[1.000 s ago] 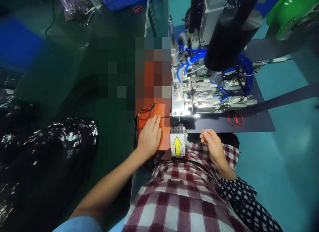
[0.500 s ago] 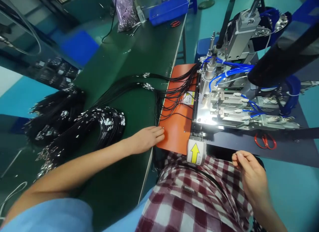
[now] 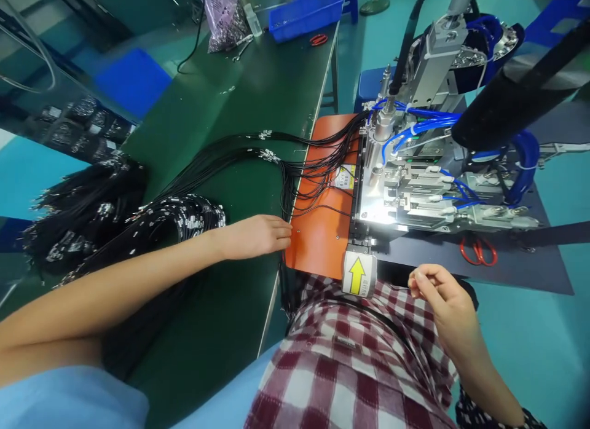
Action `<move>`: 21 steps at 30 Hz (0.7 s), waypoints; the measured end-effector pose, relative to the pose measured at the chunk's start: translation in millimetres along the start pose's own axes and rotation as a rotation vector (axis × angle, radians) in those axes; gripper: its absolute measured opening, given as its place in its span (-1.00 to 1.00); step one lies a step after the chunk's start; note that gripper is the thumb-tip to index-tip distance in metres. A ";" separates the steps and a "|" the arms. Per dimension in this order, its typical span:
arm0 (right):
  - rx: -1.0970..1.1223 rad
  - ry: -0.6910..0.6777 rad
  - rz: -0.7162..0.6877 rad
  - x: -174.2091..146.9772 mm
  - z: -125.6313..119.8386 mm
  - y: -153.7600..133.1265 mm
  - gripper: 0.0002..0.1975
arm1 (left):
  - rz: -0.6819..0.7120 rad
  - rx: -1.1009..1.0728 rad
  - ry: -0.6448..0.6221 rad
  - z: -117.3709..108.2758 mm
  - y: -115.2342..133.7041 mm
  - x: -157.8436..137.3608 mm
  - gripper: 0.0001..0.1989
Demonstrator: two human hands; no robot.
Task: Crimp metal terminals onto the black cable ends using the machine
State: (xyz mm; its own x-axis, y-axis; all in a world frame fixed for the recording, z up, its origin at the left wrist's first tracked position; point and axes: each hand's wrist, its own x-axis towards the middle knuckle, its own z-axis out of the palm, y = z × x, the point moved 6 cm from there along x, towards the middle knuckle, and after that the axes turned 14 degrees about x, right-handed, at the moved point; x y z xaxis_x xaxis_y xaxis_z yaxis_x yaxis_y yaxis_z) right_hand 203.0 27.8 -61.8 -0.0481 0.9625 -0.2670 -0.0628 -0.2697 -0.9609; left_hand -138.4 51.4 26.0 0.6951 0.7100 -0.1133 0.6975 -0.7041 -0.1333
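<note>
Green table [image 3: 258, 97] spans the left and centre of the frame. Arrow label [image 3: 364, 266], lower centre: yellow arrow pointing up; characters too small to read. Centre: black cables [image 3: 287, 183] cross an orange plate [image 3: 318, 247] bearing a yellow-and-white label [image 3: 345, 177], text illegible. Left hand [image 3: 260, 237]: palm down at the plate's left edge; grip state cannot be told. Right hand [image 3: 447, 300], lower right: grip loosely clenched, thumb against forefinger.
</note>
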 end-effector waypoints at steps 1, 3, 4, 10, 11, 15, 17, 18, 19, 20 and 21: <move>-0.007 -0.005 -0.005 -0.1 1.5 -0.8 -0.79 | 0.062 -0.063 -0.004 -3.0 -0.7 0.6 -0.71; -0.026 -0.027 -0.020 0.2 6.8 -2.2 -0.80 | 0.092 -0.156 0.057 -11.4 -6.7 3.4 -0.68; -0.038 -0.049 -0.030 0.4 10.9 -2.6 -0.81 | 0.017 -0.178 0.127 -15.8 -13.3 5.9 -0.69; 0.004 -0.231 -0.083 -1.7 42.0 -1.2 -0.70 | -0.309 -0.234 0.444 -10.2 -3.2 27.3 -0.79; 0.060 -0.248 -0.081 -2.0 44.9 -0.6 -0.63 | -0.311 -0.224 0.474 -6.2 5.8 32.2 -0.80; 0.276 -0.181 -0.068 -0.2 40.8 0.4 -0.50 | -0.299 -0.214 0.545 8.1 33.6 42.3 -0.83; 0.341 -0.089 -0.066 1.4 33.6 -0.2 -0.62 | -0.298 -0.199 0.533 11.1 39.0 39.8 -0.83; 0.365 -0.047 -0.063 2.0 31.4 -0.7 -0.72 | -0.300 -0.188 0.518 10.7 40.4 37.2 -0.84; 0.380 -0.021 -0.053 2.2 31.5 -1.1 -0.80 | -0.294 -0.180 0.491 9.4 42.3 34.7 -0.85; 0.387 -0.018 -0.037 2.2 34.6 -1.5 -0.85 | -0.280 -0.177 0.450 7.2 45.3 32.8 -0.86; 0.390 -0.035 -0.019 2.0 40.3 -2.1 -0.87 | -0.259 -0.179 0.394 4.6 50.1 32.2 -0.88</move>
State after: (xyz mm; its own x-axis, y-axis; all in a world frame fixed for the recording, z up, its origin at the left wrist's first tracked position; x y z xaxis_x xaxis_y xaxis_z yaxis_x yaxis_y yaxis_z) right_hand 162.9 29.1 -57.4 -0.0765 0.9676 -0.2405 -0.4378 -0.2493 -0.8638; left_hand -81.8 39.1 11.2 0.4846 0.8266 0.2861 0.8506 -0.5217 0.0665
